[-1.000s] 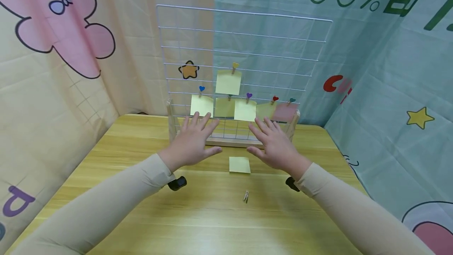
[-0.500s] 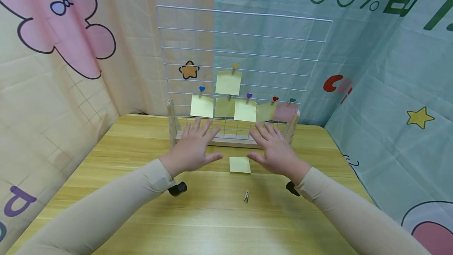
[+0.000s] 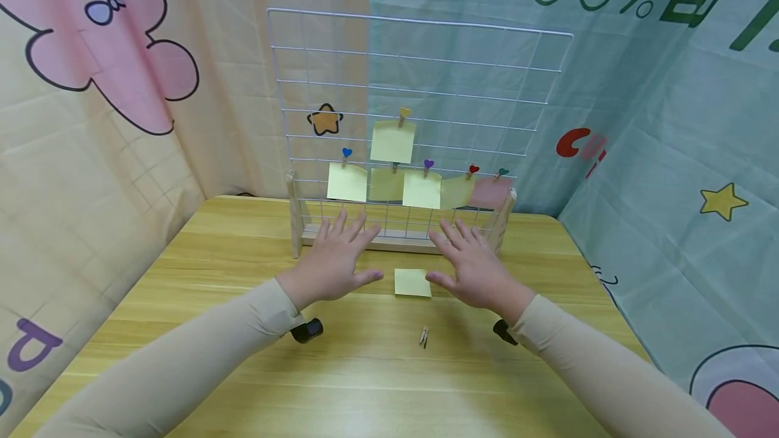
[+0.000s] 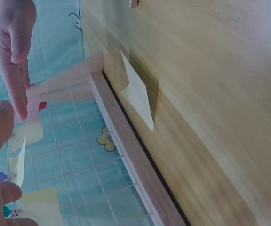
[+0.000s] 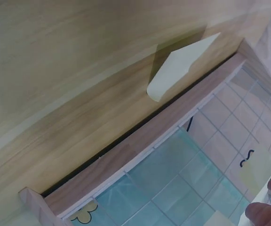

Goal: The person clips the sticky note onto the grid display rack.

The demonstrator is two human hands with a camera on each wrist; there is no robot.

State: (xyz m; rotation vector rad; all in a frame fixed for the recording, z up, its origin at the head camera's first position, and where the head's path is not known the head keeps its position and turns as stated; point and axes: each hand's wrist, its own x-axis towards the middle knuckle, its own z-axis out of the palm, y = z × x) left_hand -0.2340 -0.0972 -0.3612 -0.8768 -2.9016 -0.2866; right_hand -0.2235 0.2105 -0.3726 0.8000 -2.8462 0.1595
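Note:
My left hand (image 3: 331, 259) hovers over the table with its fingers spread, in front of the wire grid's left half. To its right, my right hand (image 3: 477, 263) is held the same way, also with nothing in it. Between and slightly below the two thumbs lies a pale yellow sticky note (image 3: 412, 283), its edge curled up off the wood in the left wrist view. Nearer to me on the table is a small clothespin (image 3: 423, 337). The wire grid (image 3: 420, 93) stands upright behind both hands in a wooden base (image 3: 402, 245).
Heart-topped clips hold several notes on the grid, including one yellow note (image 3: 393, 142) above a row and a pink note (image 3: 489, 192) at the row's right end. Printed curtains (image 3: 657, 154) enclose the wooden table (image 3: 389, 391) at the back and sides.
Both hands have drawn slightly back toward me, away from the grid, with fingers still spread. The notes and the clothespin have not moved.

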